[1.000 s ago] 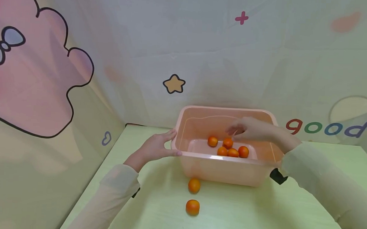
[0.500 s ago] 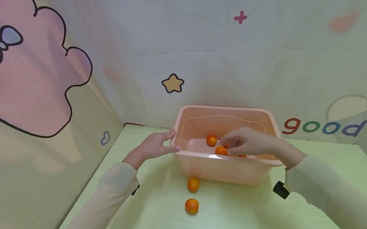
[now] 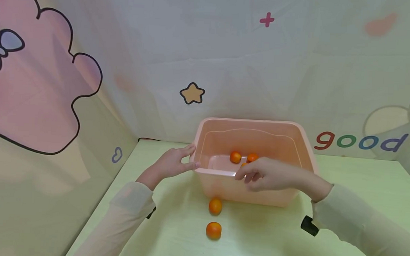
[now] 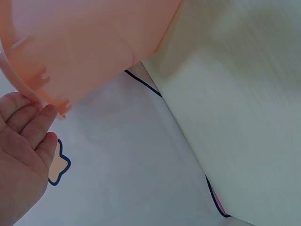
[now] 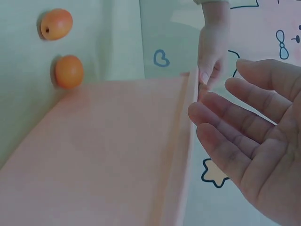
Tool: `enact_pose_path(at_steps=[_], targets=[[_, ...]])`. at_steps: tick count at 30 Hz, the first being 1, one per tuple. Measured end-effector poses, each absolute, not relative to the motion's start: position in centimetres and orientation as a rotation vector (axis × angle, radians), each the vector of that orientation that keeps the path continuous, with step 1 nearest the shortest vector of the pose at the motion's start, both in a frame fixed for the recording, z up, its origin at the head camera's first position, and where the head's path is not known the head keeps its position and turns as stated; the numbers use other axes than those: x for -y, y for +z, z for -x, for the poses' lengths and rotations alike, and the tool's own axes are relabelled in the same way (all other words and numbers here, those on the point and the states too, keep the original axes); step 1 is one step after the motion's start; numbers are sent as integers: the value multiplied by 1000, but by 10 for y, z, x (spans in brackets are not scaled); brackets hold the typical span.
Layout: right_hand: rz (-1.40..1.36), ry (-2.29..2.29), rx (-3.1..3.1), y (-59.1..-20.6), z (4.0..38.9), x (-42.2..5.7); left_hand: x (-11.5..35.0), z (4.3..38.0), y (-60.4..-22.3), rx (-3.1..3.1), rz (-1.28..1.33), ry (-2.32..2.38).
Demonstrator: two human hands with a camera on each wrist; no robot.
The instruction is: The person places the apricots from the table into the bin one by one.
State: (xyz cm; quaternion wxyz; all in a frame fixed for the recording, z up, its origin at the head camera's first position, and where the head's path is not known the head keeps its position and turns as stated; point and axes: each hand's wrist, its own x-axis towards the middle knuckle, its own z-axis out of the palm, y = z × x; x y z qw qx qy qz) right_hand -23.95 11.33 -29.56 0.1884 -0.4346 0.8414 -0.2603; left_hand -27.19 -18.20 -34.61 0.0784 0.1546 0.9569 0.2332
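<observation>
A pink plastic tub (image 3: 216, 186) stands on the table against the back wall. My left hand (image 3: 170, 164) holds its left rim, thumb at the front corner and fingers along the outer side; the left wrist view shows these fingers (image 4: 40, 123) curled at the rim. Over the front rim hovers my right hand (image 3: 273, 176), its fingers loosely bent, with nothing in it in the right wrist view. Inside the tub lie round orange fruits: one at the left (image 3: 235, 157), another beside it (image 3: 253, 157). A third shows only partly; my right hand hides the area beyond.
Two more orange fruits lie on the table before the tub, the farther one (image 3: 215, 206) close to its front wall, the nearer one (image 3: 213, 230) toward me. A printed cloth wall (image 3: 159, 84) rises directly behind the tub.
My right hand reached down among the fruits in the tub, then came up and toward me over the front rim. The left hand stays at the rim.
</observation>
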Motion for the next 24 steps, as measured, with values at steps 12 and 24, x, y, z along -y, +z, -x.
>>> enact_pose_path(at_steps=[12, 24], targets=[[1146, -668, -2286, -323, 228, -95, 182, 271, -345, -2875, -481, 707], [1277, -412, -2411, -358, 234, -75, 184, 274, -345, -2886, -470, 694]])
